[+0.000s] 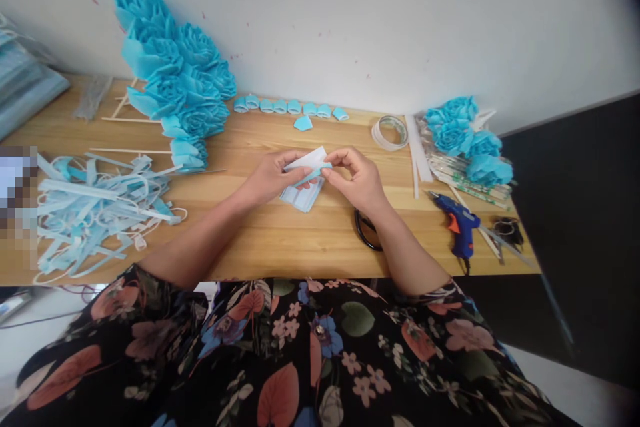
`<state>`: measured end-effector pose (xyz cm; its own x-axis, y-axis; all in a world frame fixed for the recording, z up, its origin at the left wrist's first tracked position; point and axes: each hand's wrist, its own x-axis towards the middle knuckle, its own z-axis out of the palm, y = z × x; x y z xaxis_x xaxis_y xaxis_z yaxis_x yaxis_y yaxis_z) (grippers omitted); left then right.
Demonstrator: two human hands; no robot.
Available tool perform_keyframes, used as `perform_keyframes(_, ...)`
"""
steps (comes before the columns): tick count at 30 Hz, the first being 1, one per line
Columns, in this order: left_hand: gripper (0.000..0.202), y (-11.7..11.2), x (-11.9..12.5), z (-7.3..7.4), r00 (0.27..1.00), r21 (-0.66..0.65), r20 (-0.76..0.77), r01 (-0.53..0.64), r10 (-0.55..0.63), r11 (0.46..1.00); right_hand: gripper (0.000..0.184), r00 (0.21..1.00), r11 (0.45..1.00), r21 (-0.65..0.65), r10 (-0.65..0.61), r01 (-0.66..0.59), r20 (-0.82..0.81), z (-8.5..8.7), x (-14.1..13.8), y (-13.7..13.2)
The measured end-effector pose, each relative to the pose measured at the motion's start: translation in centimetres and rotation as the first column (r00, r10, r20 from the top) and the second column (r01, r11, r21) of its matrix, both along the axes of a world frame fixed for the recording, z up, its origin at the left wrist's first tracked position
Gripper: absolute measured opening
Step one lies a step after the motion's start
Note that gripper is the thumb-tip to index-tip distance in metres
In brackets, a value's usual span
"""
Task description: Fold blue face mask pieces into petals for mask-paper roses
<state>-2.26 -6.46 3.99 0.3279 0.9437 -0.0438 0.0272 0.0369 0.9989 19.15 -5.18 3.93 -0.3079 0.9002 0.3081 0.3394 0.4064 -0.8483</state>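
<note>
Between my two hands is a piece of white and light-blue mask fabric (pixel 314 158), with a folded blue edge facing me. My left hand (pixel 270 177) is closed on its left side, thumb on top. My right hand (pixel 357 177) pinches the right end of the folded edge between thumb and fingers. Just beneath lie more pale, pleated fabric pieces (pixel 303 200) on the wooden table (pixel 280 247), partly hidden by my hands. A black loop (pixel 367 235), perhaps a scissors handle, shows beside my right wrist.
Small folded blue pieces (pixel 280 107) line the wall. Blue fabric flowers (pixel 175 67) on sticks stand left, above a heap of cut strips and ear loops (pixel 100 213). On the right are a tape roll (pixel 390 133), more blue flowers (pixel 463 133) and a blue glue gun (pixel 460 227).
</note>
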Motion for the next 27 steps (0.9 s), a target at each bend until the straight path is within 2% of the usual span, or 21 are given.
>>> perform_keyframes(5,0.058,0.06,0.15,-0.31,0.999,0.038,-0.024,-0.022,0.023,0.999,0.020,1.000,1.000,-0.001,0.010,-0.010,-0.013,-0.34,0.07,-0.03)
perform_keyframes(9,0.054,0.16,0.28,-0.65,0.995,0.052,-0.050,-0.079,0.081,0.996,0.024,0.997,0.998,-0.027,0.050,-0.052,-0.055,-0.28,-0.11,-0.03)
perform_keyframes(11,0.051,0.19,0.31,-0.72,0.993,0.066,-0.041,-0.111,0.114,0.992,0.033,0.994,0.995,-0.051,0.080,-0.084,-0.073,-0.31,-0.13,0.10)
perform_keyframes(15,0.050,0.09,0.35,-0.76,0.980,0.203,-0.101,-0.151,0.174,0.967,0.059,0.990,0.988,-0.080,0.127,-0.132,-0.066,-0.46,0.05,0.38)
perform_keyframes(18,0.055,-0.12,0.43,-0.73,0.975,0.269,-0.140,-0.133,0.175,0.954,0.058,0.992,0.987,-0.095,0.126,-0.127,-0.017,-0.34,0.20,0.27)
perform_keyframes(20,0.059,-0.22,0.46,-0.68,0.981,0.241,-0.090,-0.144,0.169,0.960,0.055,0.994,0.989,-0.098,0.111,-0.109,0.019,-0.18,0.20,0.09)
perform_keyframes(25,0.072,0.09,0.44,-0.68,0.972,0.097,0.159,-0.192,0.176,0.976,0.058,0.993,0.988,-0.099,0.118,-0.115,0.022,-0.20,-0.04,-0.15)
perform_keyframes(27,0.069,0.25,0.46,-0.78,0.969,0.058,0.196,-0.167,0.152,0.984,0.059,0.994,0.991,-0.079,0.111,-0.109,0.022,-0.37,-0.15,-0.16)
